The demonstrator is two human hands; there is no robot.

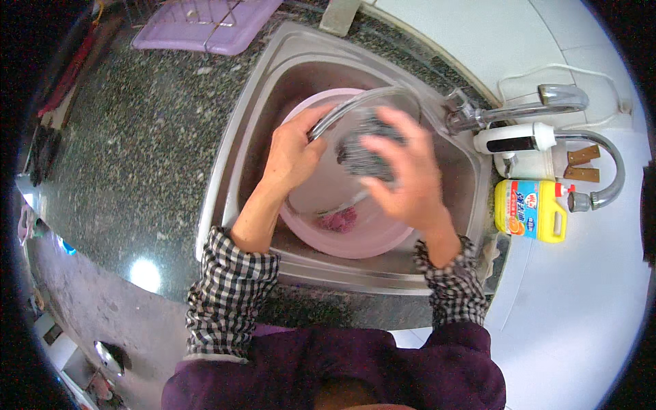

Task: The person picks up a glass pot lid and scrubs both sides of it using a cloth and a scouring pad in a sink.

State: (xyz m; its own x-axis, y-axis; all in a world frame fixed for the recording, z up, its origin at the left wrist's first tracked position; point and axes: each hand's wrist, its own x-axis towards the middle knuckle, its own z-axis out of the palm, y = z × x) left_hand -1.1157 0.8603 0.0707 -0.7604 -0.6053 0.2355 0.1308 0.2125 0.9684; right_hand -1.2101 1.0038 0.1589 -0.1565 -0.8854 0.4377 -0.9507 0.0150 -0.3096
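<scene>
My left hand [294, 151] grips the metal-edged rim of a round glass pot lid [320, 179], which is tilted over a pink plastic basin [351, 254]. A dark knob shows near the lid's middle, partly covered. In my right hand [412, 171], blurred by motion, is a grey scouring pad [369, 146], pressed against or held just over the lid. Low in the basin, a pink mesh scrubber [339, 220] shows by the lid's lower edge. The basin sits inside a stainless steel sink [302, 79].
Right of the sink stand a chrome faucet [512, 111], a white faucet unit [515, 139] with a curved spout, and a yellow detergent jug [533, 210]. A lilac tray [205, 38] with a wire rack rests on the speckled granite counter [154, 143], at the upper left.
</scene>
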